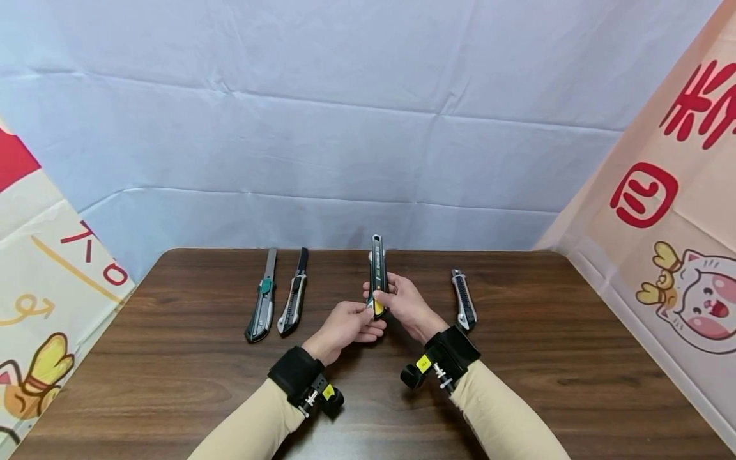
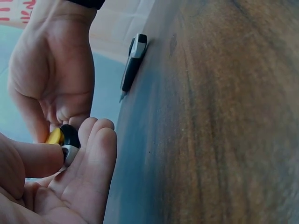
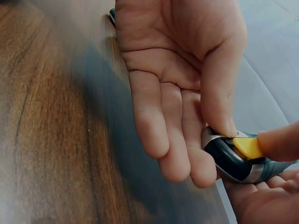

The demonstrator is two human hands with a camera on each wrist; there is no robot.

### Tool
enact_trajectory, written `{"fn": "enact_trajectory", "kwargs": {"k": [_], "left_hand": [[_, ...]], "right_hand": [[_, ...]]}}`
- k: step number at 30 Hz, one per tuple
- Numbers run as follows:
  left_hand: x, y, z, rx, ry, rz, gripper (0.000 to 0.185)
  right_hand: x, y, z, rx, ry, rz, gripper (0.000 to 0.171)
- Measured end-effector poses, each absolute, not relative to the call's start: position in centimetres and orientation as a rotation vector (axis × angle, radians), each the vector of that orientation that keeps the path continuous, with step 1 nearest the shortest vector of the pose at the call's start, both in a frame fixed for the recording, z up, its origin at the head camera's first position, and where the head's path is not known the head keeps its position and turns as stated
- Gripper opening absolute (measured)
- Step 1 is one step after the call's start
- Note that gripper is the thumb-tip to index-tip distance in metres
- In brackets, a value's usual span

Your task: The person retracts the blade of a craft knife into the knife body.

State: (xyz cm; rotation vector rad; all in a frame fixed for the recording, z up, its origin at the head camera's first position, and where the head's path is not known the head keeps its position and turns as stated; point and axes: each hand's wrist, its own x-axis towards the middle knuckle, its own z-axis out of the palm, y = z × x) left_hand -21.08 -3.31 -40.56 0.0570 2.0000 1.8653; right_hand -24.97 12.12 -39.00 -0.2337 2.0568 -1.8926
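Both hands hold a black and grey utility knife [image 1: 377, 268] upright near the table's far side, its slim end pointing away. My right hand [image 1: 405, 303] grips it along the body, thumb against the yellow piece [image 3: 247, 147] near its butt end. My left hand [image 1: 347, 326] pinches the butt end; its thumb [image 2: 44, 160] lies on the silver edge, and the other fingers stretch out beneath. In the right wrist view, the left hand [image 3: 182, 93] reaches in from above with its palm showing.
On the brown wooden table [image 1: 172, 383] lie a green and grey utility knife [image 1: 262, 306] and a black and silver one [image 1: 294, 297] to the left. Another utility knife [image 1: 464, 300] lies right of the hands. A pale cloth [image 1: 322, 128] hangs behind the table.
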Motion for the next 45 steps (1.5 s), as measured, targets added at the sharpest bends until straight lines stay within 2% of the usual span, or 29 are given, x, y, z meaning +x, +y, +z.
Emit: {"fn": "enact_trajectory", "kwargs": {"k": [17, 28, 45], "left_hand": [[-21.0, -1.9, -40.9, 0.165, 1.961, 1.806, 0.035], [-21.1, -0.8, -40.7, 0.221, 1.960, 1.780, 0.036], [-21.5, 3.3, -40.4, 0.254, 2.007, 1.709, 0.027]], "right_hand": [[-24.4, 14.6, -38.7, -0.264, 2.130, -1.766, 0.044], [-24.1, 16.7, -38.2, -0.200, 2.336, -1.586, 0.053], [-23.5, 20.2, -37.1, -0.075, 2.439, -1.478, 0.052]]}}
